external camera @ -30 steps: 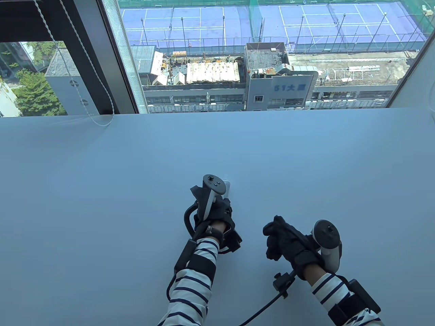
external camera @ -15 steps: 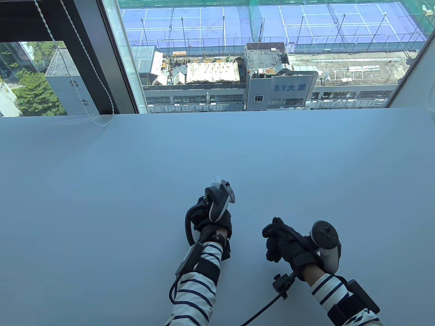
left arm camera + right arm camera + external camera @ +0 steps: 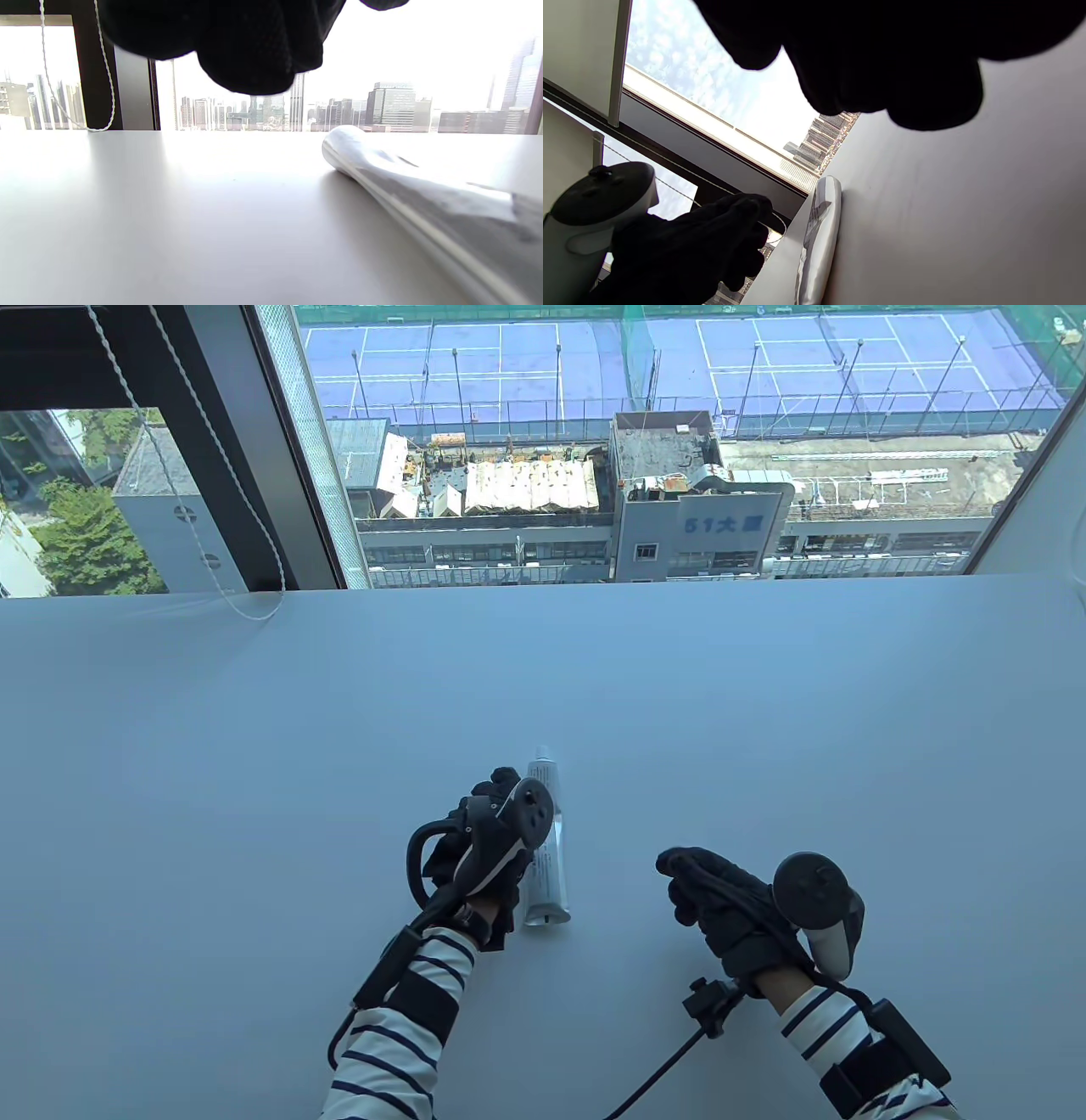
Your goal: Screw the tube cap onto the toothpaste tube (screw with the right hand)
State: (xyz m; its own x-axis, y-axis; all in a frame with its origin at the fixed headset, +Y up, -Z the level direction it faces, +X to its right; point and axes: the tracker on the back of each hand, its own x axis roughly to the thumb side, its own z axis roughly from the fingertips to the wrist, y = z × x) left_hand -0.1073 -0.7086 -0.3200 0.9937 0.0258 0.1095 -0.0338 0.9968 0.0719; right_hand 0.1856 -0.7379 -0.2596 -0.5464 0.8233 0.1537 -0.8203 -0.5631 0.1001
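White table (image 3: 254,780) by window. Toothpaste tube (image 3: 545,848) flat on it, cap end far, just right of left hand (image 3: 484,848), which holds nothing. Right hand (image 3: 721,908) curled, contents indiscernible. Step: apparently done or pre-pickup; next, regrasp tube if cap missing.

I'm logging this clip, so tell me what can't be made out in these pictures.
- Tube cap: unseen; whether the curled right hand holds it is hidden by its own fingers, table and right wrist views.
- Toothpaste tube nozzle: too small in the table view, cut off elsewhere.
- Left hand: tracker hides whether it touches the tube.
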